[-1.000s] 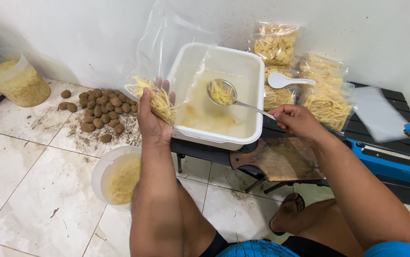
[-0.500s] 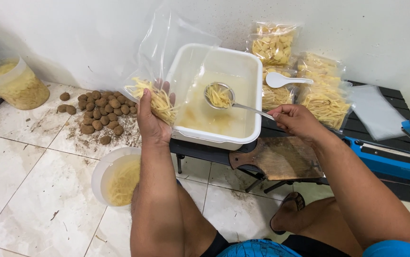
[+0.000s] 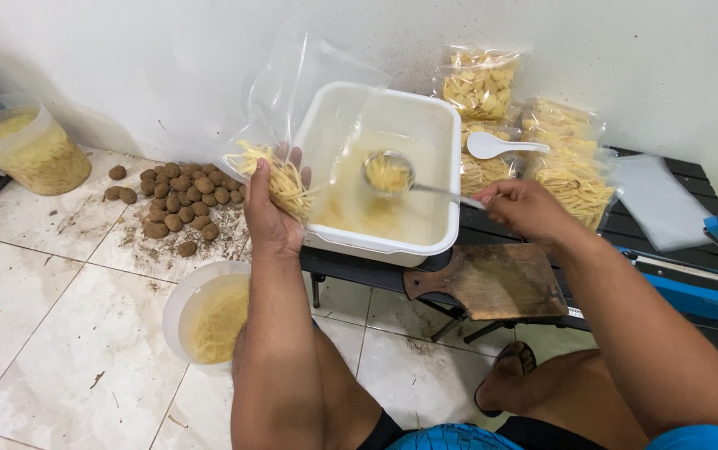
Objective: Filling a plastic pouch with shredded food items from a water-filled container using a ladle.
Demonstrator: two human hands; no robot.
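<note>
My left hand (image 3: 274,208) grips a clear plastic bag (image 3: 292,100) holding pale yellow strips at its bottom, just left of a white rectangular tub (image 3: 426,125). My right hand (image 3: 521,208) holds the handle of a metal ladle (image 3: 388,173) over the tub. The ladle's bowl carries a small heap of yellow strips above the cloudy liquid in the tub.
Sealed bags of yellow strips (image 3: 480,83) and a white spoon (image 3: 496,146) lie behind the tub. Brown round tubers (image 3: 180,200) sit on the tiled floor. A bucket of strips (image 3: 209,317) stands below, another tub (image 3: 26,150) far left. A wooden board (image 3: 501,283) and blue sealer (image 3: 709,283) lie at right.
The ladle with its strips has lifted slightly over the tub and shifted a little left. My left hand keeps the bag in the same place.
</note>
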